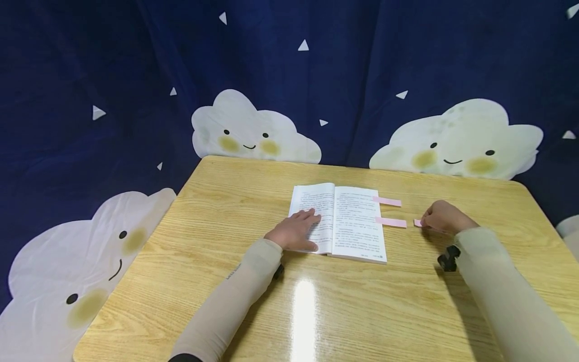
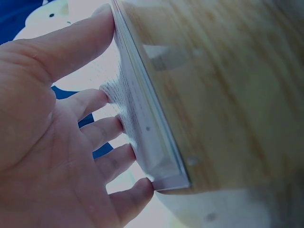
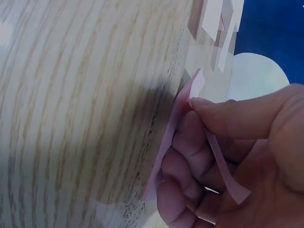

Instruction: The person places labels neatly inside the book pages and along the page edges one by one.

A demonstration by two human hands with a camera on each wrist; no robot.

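An open book (image 1: 359,236) lies on the table, its pages printed with text. My left hand (image 1: 295,230) rests on the left page with its fingers spread, and in the left wrist view the fingertips touch the page near the book's edge (image 2: 164,142). Two pink sticky strips (image 1: 390,202) jut out from the right page. To the right of the book, my right hand (image 1: 444,217) is at a pad of pink sticky notes (image 3: 164,147) on the table. Between thumb and forefinger it pinches one pink sticky note (image 3: 222,166), whose free end bends away across the palm.
The wooden table (image 1: 217,211) has rounded corners and a bright light reflection near its front. Behind it hangs a dark blue curtain (image 1: 271,55) with white triangles and smiling clouds.
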